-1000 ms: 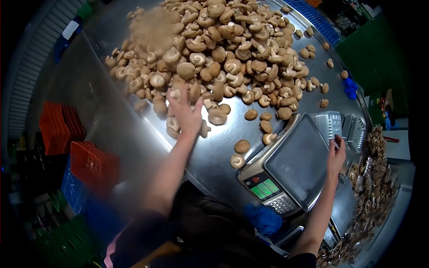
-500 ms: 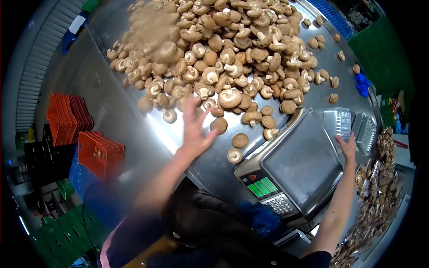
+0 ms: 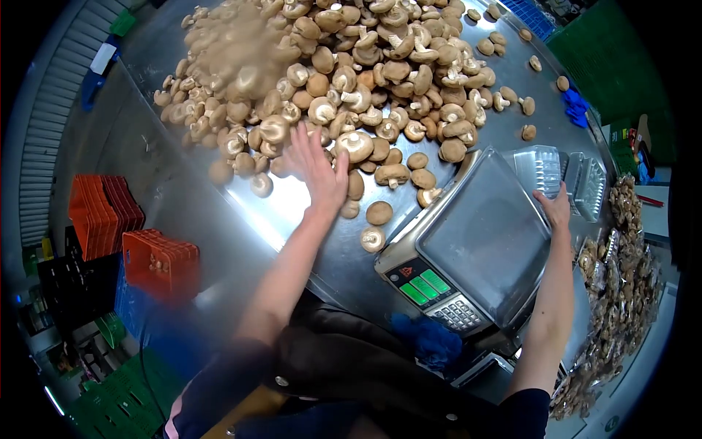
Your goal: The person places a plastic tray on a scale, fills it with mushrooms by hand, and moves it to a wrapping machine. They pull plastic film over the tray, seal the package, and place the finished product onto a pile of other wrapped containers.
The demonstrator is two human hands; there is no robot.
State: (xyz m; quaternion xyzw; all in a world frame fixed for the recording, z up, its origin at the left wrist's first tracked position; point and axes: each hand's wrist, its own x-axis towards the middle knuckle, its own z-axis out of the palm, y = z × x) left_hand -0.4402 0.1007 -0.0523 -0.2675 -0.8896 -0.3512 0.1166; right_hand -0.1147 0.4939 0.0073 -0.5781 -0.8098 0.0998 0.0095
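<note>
My left hand (image 3: 319, 174) lies at the near edge of a large heap of shiitake mushrooms (image 3: 395, 69) on a metal table. Its fingers are stretched out, with the tips among the closest mushrooms, and it grips nothing. One big mushroom (image 3: 355, 147), gills up, sits just right of the thumb. On the right, my right hand (image 3: 554, 208) holds the near edge of a clear plastic tray (image 3: 540, 167), thumb on one side; the other fingers are partly hidden. Between my hands stands a weighing scale (image 3: 486, 238) with green displays and a bare metal plate.
More clear trays (image 3: 588, 186) lie beyond my right hand. Packed bags of mushrooms (image 3: 621, 293) fill the far right. Loose mushrooms dot the table, and a blue glove (image 3: 576, 108) lies near its edge. Orange crates (image 3: 162, 260) stand on the floor at left.
My left hand has reached forward to the mushrooms, its fingers now flatter. My right hand stays at the tray. The whole view has shifted slightly.
</note>
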